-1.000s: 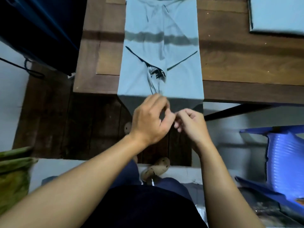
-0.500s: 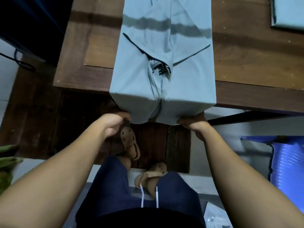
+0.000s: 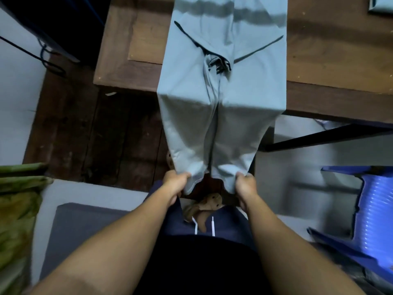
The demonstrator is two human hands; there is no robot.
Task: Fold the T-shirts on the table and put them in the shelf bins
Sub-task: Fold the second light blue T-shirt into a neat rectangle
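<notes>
While pinching the hem corners of the T-shirt [image 3: 221, 107] with left hand [image 3: 175, 184] and right hand [image 3: 245, 186], both clenched on cloth, pull taut and level. Noted lying half on the desk [image 3: 331, 60], half hanging off its near edge. Lift evenly, fold hem toward collar. Mind blue chair [image 3: 374, 209] at right, folded shirt [image 3: 382, 5] at far desk corner.

both arms stretched forward, left grip [image 3: 176, 184] and right grip [image 3: 245, 185] clenched, slightly apart.
</notes>
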